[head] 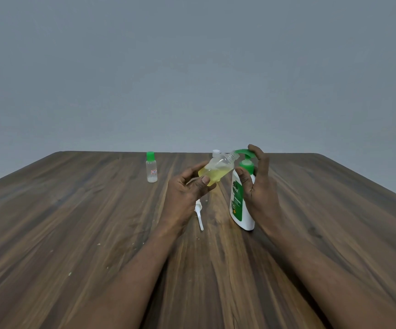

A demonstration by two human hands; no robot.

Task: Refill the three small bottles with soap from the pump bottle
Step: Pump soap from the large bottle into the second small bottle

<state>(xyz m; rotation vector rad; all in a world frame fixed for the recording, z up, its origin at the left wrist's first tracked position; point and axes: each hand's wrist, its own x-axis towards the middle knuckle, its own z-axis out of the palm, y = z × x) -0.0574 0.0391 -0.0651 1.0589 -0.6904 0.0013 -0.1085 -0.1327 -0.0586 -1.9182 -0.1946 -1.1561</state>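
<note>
My left hand [187, 186] grips a small clear bottle [218, 170] holding yellow soap, tilted so its open neck meets the green spout of the pump bottle [241, 203]. That white pump bottle with a green label stands upright on the wooden table [73, 222]. My right hand [258, 184] is wrapped round its upper part, fingers lying over the green pump head [245, 152]. A second small clear bottle with a green cap [151, 167] stands upright to the far left. A white cap of another small bottle [215, 152] peeks out behind the held one.
A white spray-pump insert with a thin tube [199, 213] lies on the table between my hands. Small pale crumbs dot the wood nearer to me. A plain grey wall rises behind the table's far edge.
</note>
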